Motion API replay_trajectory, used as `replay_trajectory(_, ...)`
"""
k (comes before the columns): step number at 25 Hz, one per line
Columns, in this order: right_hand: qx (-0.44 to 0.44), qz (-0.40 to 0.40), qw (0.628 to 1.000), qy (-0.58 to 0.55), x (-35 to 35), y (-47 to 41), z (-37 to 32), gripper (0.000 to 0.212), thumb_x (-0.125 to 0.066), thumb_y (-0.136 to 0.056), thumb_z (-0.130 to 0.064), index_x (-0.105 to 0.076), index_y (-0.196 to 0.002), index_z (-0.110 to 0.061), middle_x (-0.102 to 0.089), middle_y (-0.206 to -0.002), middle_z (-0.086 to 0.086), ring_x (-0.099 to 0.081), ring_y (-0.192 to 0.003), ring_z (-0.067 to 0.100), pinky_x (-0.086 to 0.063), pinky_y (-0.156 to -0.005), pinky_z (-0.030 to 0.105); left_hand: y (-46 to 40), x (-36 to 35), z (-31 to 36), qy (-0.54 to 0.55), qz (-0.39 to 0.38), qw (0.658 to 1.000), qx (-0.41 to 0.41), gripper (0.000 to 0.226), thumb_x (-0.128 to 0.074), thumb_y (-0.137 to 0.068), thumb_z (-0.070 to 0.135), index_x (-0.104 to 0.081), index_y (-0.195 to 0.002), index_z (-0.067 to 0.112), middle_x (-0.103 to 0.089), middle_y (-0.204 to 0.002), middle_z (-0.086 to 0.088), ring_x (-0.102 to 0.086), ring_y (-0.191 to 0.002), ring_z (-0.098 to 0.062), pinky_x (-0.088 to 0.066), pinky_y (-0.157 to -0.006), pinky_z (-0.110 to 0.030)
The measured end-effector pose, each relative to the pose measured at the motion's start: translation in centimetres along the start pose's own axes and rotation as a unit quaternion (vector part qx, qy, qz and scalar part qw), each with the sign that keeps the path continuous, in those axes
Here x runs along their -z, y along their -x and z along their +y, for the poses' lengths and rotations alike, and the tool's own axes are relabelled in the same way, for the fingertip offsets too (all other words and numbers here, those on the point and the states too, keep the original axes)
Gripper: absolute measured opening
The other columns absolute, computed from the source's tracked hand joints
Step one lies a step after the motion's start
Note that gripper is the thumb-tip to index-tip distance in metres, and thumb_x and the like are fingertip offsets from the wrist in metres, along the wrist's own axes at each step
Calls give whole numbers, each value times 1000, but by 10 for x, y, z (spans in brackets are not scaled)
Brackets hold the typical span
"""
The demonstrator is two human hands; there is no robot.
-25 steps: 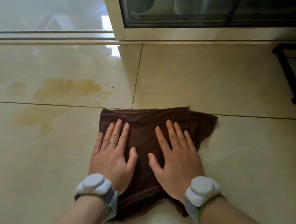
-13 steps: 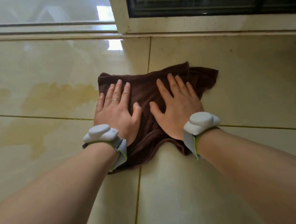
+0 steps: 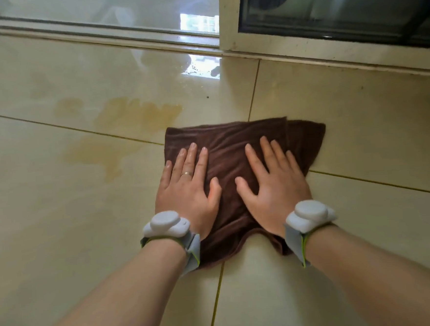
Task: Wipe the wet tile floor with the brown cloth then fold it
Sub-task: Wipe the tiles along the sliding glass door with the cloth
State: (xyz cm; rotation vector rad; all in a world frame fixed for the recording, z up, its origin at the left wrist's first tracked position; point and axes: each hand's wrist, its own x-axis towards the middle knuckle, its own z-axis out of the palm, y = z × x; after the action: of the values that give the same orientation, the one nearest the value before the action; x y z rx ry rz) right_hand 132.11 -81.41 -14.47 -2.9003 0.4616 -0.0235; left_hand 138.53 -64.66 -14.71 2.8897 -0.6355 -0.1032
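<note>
- Glossy cream tile floor [image 3: 359,132], crossed by dark grout lines, is bounded at the far edge by a sliding-door track [image 3: 113,35].
- Yellowish wet patches [image 3: 139,112] are seen left of the cloth [image 3: 229,146].
- Left hand [image 3: 188,190] and right hand [image 3: 276,181] are pressed flat on the cloth, fingers straight, side by side.

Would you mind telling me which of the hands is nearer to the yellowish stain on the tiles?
Left. The left hand presses the brown cloth beside the yellowish stain; the right hand lies farther away.
</note>
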Motion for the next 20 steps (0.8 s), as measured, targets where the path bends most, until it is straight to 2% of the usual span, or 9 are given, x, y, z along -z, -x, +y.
replay_trajectory(5,39,-14,999,0,-9,70,-31,77,-33,-95,-61,-31,-162,-24,-21,-171,10,-18,-159,26,-4,-126,43,77,-1,-30,-21,21,999,12,68,-26,-97,51,-26,-160,26,-20,-167,4,-18,-155,-15,-7,-124,-38)
replay_trajectory(9,50,-13,999,-4,-12,77,-32,75,-33,-96,-62,-28,-163,-27,-17,-172,7,-12,-160,23,-5,-127,42,78,0,-37,-18,11,1000,8,69,-27,-96,51,-24,-160,28,-19,-168,5,-16,-155,-14,-7,-125,-39)
replay_trajectory(13,46,-36,998,-5,-8,44,-32,78,-21,-94,-67,-15,-165,-34,-4,-174,1,2,-160,17,5,-128,38,44,3,-41,-14,11,1000,10,73,-13,-93,56,-10,-162,33,-5,-169,10,0,-156,-9,3,-126,-35)
replay_trajectory(15,37,-43,998,4,-5,13,-35,79,-15,-93,-69,-8,-165,-36,0,-174,0,6,-160,15,10,-128,36,18,5,-44,-7,19,1000,20,74,-10,-92,56,-8,-162,34,-2,-170,11,2,-156,-8,5,-126,-34)
replay_trajectory(20,28,-44,999,13,-7,-65,-40,80,-14,-91,-69,-7,-164,-36,1,-174,-1,5,-160,16,5,-129,39,-53,5,-52,-13,30,999,34,72,-15,-93,54,-11,-162,32,-4,-170,9,-1,-156,-9,5,-126,-33)
